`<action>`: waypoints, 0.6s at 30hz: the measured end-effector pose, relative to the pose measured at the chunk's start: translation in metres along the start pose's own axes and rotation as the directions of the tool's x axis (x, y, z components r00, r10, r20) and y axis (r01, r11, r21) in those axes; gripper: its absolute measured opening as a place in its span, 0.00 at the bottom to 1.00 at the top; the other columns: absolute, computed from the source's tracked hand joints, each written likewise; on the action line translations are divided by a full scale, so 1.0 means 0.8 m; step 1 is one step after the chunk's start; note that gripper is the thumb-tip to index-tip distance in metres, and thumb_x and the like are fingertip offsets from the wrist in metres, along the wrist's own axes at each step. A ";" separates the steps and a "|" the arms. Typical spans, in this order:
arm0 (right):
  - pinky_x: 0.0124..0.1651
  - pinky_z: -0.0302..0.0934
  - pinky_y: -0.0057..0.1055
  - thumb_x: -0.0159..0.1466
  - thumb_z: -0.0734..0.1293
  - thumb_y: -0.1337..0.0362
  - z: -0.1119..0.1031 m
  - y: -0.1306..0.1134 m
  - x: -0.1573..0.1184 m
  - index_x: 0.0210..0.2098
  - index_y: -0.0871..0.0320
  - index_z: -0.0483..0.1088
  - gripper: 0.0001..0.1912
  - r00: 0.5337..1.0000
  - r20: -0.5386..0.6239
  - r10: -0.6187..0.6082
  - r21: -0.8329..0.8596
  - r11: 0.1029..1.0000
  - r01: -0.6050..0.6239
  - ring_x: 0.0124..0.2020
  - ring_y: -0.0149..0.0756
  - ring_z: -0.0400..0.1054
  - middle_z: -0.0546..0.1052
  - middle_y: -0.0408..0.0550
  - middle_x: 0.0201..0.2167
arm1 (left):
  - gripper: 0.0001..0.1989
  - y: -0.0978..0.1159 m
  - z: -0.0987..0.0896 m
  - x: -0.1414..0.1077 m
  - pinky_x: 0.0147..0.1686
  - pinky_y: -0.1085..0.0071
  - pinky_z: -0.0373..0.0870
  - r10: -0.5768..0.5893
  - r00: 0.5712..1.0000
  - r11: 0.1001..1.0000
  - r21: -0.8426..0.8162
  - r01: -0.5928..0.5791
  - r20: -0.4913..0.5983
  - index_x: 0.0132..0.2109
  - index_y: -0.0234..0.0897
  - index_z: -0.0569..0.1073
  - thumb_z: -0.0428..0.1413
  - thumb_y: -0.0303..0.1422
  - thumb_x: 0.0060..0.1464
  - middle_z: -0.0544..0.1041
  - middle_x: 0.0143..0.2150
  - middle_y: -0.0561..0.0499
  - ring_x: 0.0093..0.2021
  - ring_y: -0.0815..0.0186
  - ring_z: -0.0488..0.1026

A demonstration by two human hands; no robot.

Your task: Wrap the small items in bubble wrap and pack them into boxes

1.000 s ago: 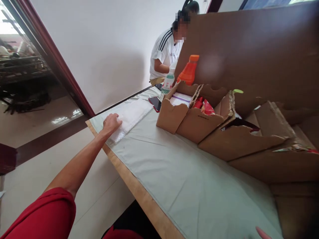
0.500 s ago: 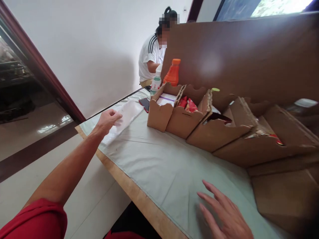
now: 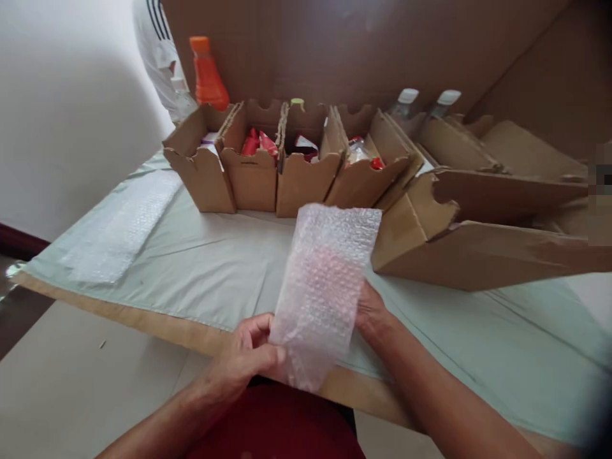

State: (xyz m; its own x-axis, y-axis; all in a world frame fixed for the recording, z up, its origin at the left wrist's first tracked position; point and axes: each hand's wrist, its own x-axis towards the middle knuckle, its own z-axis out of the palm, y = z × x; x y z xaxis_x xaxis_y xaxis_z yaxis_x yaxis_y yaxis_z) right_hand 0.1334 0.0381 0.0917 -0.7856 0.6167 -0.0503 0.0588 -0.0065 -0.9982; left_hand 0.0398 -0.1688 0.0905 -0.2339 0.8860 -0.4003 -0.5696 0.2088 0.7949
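A clear bubble wrap bag (image 3: 320, 319) is held up over the table's front edge, in front of me. My left hand (image 3: 255, 350) pinches its lower left side, with the thumb on the near face. My right hand (image 3: 368, 312) comes in from the right side of the bag. Its fingers show only as a pinkish blur through the plastic, and I cannot tell whether they are inside the bag or behind it. A second piece of bubble wrap (image 3: 124, 223) lies flat at the left of the table.
Behind the bag stands a row of cardboard bins (image 3: 253, 182) holding red packets and other goods. An orange bottle (image 3: 208, 76) and white-capped bottles (image 3: 406, 102) stand behind them. A tall cardboard panel (image 3: 335, 44) closes the back. A person in white (image 3: 155, 51) is at far left.
My view has swung right and down. My left hand has left the bubble wrap at the table's left. Both hands are now together at a bubble wrap bag near my body.
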 end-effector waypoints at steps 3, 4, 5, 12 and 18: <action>0.49 0.74 0.43 0.52 0.76 0.47 -0.035 0.000 0.007 0.43 0.52 0.75 0.23 0.982 -0.161 0.096 0.161 0.984 -0.069 0.42 0.45 0.78 0.82 0.47 0.41 | 0.19 -0.002 0.011 0.020 0.31 0.71 0.75 -0.046 0.998 0.998 0.041 0.048 -0.051 0.34 0.35 0.74 0.71 0.44 0.44 0.80 0.31 0.49 0.29 0.66 0.76; 0.50 0.73 0.42 0.50 0.77 0.49 -0.045 0.003 0.008 0.44 0.53 0.74 0.25 0.969 -0.209 0.129 0.188 0.978 -0.090 0.43 0.45 0.77 0.82 0.46 0.41 | 0.22 -0.002 0.014 0.026 0.29 0.70 0.76 -0.075 0.995 0.996 0.034 0.077 -0.069 0.36 0.35 0.73 0.71 0.45 0.43 0.80 0.30 0.49 0.27 0.66 0.76; 0.50 0.73 0.43 0.49 0.77 0.50 -0.056 0.007 0.008 0.46 0.53 0.73 0.28 0.956 -0.250 0.154 0.182 0.977 -0.110 0.44 0.45 0.77 0.82 0.47 0.41 | 0.25 -0.002 0.017 0.030 0.28 0.70 0.76 -0.100 0.991 0.994 0.025 0.103 -0.085 0.40 0.35 0.73 0.72 0.45 0.42 0.80 0.29 0.50 0.27 0.65 0.77; 0.57 0.69 0.51 0.65 0.68 0.55 -0.094 0.010 -0.086 0.62 0.51 0.67 0.27 0.937 -0.309 -0.161 -0.513 0.858 -0.022 0.58 0.51 0.72 0.75 0.56 0.59 | 0.52 -0.002 0.016 0.033 0.33 0.68 0.79 -0.203 0.971 0.979 0.006 0.205 -0.124 0.71 0.34 0.54 0.71 0.41 0.46 0.79 0.28 0.53 0.31 0.59 0.83; 0.63 0.62 0.58 0.64 0.70 0.64 -0.042 0.003 -0.146 0.70 0.51 0.59 0.37 0.868 0.386 -0.311 -0.749 0.443 0.492 0.69 0.59 0.59 0.64 0.59 0.70 | 0.56 0.003 0.020 0.030 0.32 0.67 0.78 -0.217 0.967 0.976 -0.020 0.217 -0.135 0.71 0.32 0.53 0.73 0.42 0.43 0.78 0.28 0.55 0.32 0.57 0.83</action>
State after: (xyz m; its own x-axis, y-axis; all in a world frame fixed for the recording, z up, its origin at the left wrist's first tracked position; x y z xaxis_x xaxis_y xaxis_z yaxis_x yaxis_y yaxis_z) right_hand 0.2464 -0.0076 0.0961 -0.9384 0.2336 0.2548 0.1010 0.8903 -0.4440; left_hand 0.0456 -0.1403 0.0907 -0.2089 0.7552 -0.6213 -0.6221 0.3876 0.6803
